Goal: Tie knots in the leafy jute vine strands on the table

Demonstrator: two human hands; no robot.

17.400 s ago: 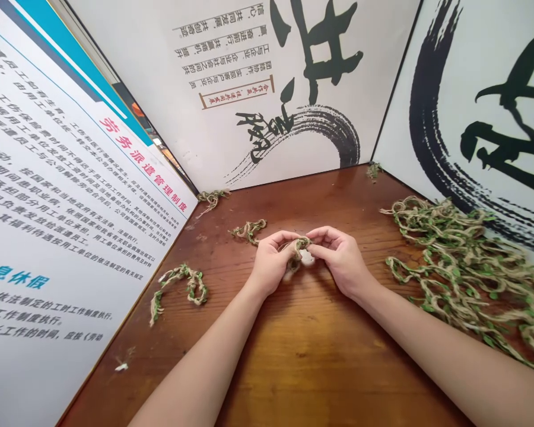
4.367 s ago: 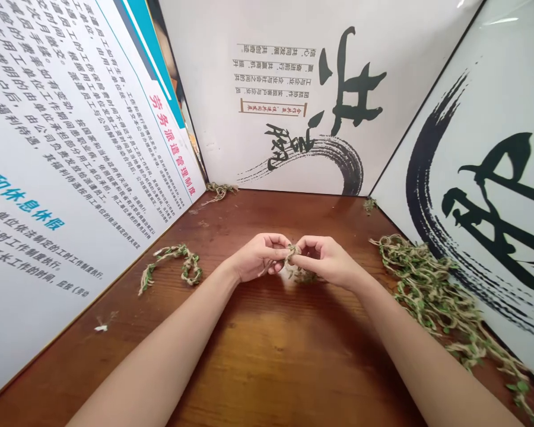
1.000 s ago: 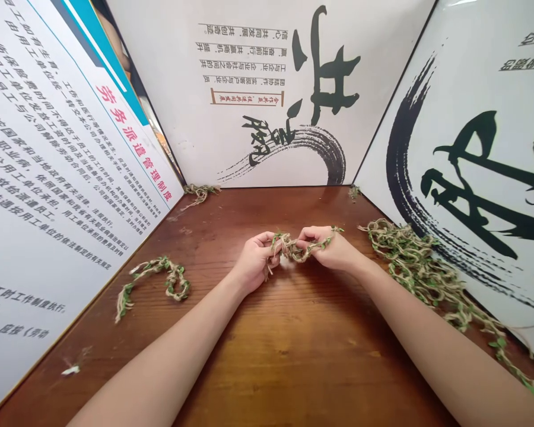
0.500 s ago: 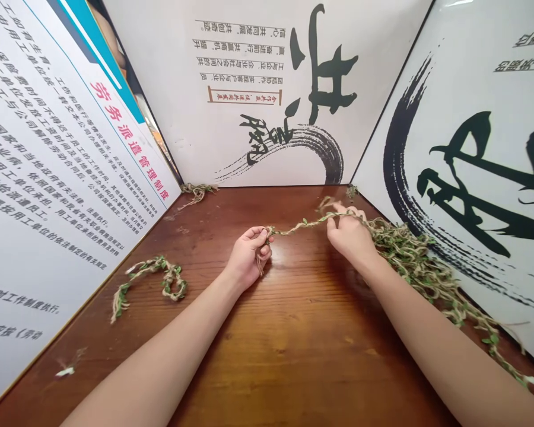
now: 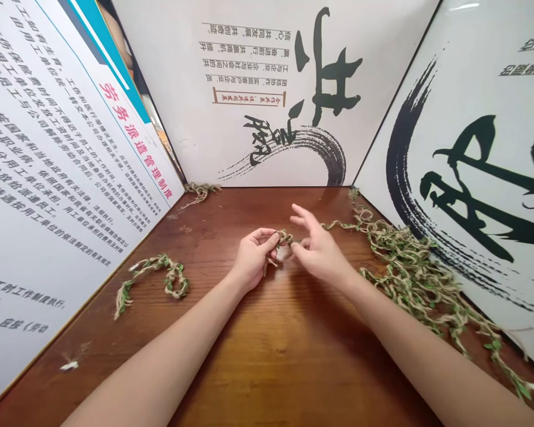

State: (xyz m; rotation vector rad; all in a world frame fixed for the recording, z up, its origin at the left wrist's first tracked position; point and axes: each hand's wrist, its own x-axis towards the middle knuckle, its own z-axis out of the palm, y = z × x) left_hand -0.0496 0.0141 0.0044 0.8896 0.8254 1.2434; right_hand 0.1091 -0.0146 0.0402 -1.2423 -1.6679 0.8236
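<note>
My left hand (image 5: 256,255) is closed, thumb and fingers pinching a small bunched coil of jute twine with green leaves (image 5: 285,237). A short loose tail dangles below its fingers. Close by on the right, my right hand (image 5: 318,246) has its thumb and bent forefinger at the same strand, while its other fingers stretch outward. The exact pinch point is partly hidden and slightly blurred. Behind the right hand, the strand runs over the table to a large tangled pile of leafy twine (image 5: 409,273).
On the left of the brown wooden table (image 5: 267,367) lies a separate curled length of leafy twine (image 5: 173,279). A small twine bundle (image 5: 201,191) sits in the far left corner, and a white scrap (image 5: 69,365) lies nearer. Printed boards (image 5: 169,118) wall the table on three sides.
My right hand has come left from beside the pile to close by my left hand. The twine stretched between them is now gathered into a small coil, and the view has shifted slightly.
</note>
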